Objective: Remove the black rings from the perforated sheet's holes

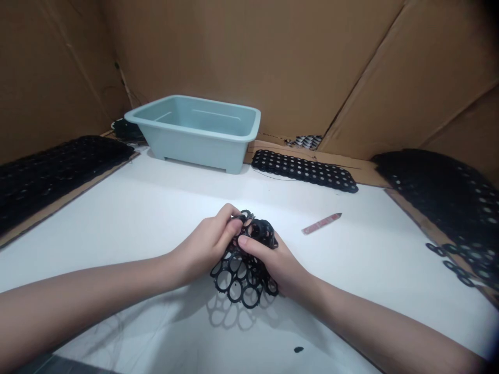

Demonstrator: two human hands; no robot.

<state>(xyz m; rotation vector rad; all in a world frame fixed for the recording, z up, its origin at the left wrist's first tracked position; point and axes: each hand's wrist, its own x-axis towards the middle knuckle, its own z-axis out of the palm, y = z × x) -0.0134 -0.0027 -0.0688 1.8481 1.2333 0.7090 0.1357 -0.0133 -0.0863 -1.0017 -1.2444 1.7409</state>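
Note:
Both of my hands meet over the middle of the white table (156,218) and grip one black plastic piece made of joined rings (239,280). My left hand (206,244) pinches its upper edge with curled fingers. My right hand (273,257) wraps round its right side, thumb pressed on top. The ringed piece hangs bent between the hands, its lower part just above the table and casting a shadow. A few smaller black rings show between my fingertips (261,228).
A light blue plastic tub (198,132) stands at the back. A long black ringed strip (304,170) lies behind my hands. Stacks of black ringed sheets sit at left (50,171) and right (448,192). A reddish stick (322,223) lies to the right. Cardboard walls surround the table.

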